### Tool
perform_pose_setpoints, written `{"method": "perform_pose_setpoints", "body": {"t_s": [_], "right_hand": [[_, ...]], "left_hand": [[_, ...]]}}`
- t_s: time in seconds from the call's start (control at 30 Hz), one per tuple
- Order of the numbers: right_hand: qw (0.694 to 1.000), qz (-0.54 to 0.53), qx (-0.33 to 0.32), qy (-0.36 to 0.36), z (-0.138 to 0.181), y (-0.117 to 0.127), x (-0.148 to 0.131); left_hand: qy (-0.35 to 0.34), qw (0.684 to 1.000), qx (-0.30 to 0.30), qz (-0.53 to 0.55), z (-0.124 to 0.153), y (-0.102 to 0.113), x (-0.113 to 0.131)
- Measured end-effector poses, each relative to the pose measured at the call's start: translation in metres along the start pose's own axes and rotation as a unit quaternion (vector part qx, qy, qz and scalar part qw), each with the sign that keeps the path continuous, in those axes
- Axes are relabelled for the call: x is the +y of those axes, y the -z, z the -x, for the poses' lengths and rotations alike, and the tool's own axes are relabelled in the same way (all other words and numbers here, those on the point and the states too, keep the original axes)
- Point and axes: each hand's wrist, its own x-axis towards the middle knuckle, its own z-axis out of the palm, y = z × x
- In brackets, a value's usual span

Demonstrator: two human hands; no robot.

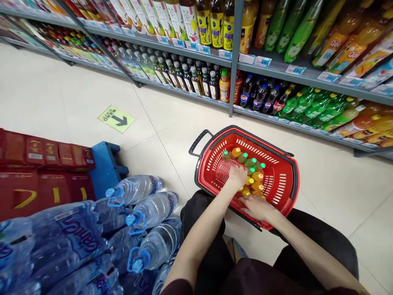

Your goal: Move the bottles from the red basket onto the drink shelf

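A red plastic shopping basket (290,180) with a black rim stands on the floor between my knees. Inside it, small bottles stand upright in rows: several with green caps (254,161) and several orange-yellow ones (258,186). My left hand (237,177) reaches down among the bottles, to the left of the yellow caps; its fingertips are hidden, so its grip does not show. Over the bottles nearest my body lies my right hand (257,206), fingers stretched out and slightly apart. Whether it presses on the caps is unclear.
Drink shelves (233,61) run across the far side, full of bottles and cartons. At left, large water bottles (153,209) and wrapped packs stand close to my left leg. Behind them are red boxes (46,188) beside a blue pallet (106,164). A yellow arrow sticker (116,119) marks the floor.
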Motion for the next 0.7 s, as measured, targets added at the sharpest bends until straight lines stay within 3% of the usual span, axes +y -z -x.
{"method": "perform_pose_setpoints", "body": {"t_s": [0.1, 0.23, 0.4, 0.7], "right_hand": [[0.998, 0.000, 0.037, 0.053, 0.015, -0.014, -0.014], [0.999, 0.000, 0.027, 0.045, 0.030, -0.020, -0.010], [0.999, 0.003, 0.042, -0.008, 0.039, -0.007, 0.008], [0.997, -0.006, 0.078, -0.021, 0.043, 0.012, 0.021]], "left_hand": [[0.017, 1.000, 0.011, -0.005, -0.006, -0.004, -0.010], [0.038, 0.999, 0.003, -0.019, -0.015, -0.015, -0.028], [0.075, 0.997, 0.000, -0.031, -0.023, -0.026, -0.050], [0.110, 0.989, 0.089, -0.034, -0.053, -0.030, -0.088]]}}
